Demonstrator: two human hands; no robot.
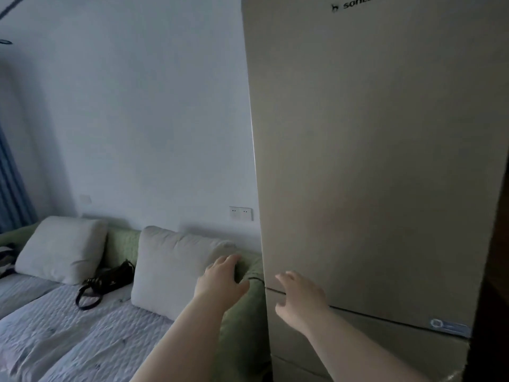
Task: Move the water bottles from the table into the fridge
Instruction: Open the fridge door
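The fridge (371, 161) fills the right of my frame: tall, matte beige, doors closed. I judge the upper door (385, 216) stiff, smooth and handle-less, best pulled at its lower left edge. My right hand (297, 296) is spread at that seam and my left hand (220, 277) is open just beside it. Both are empty. No bottles or table in view.

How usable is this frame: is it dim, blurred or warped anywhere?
Head view: dim, bluish light throughout; the fridge leans and bows from the wide-angle lens, with only a thin bright line down its left edge; the left hand and right hand look soft, with the fingertips slightly smeared; a dark band covers the right border.
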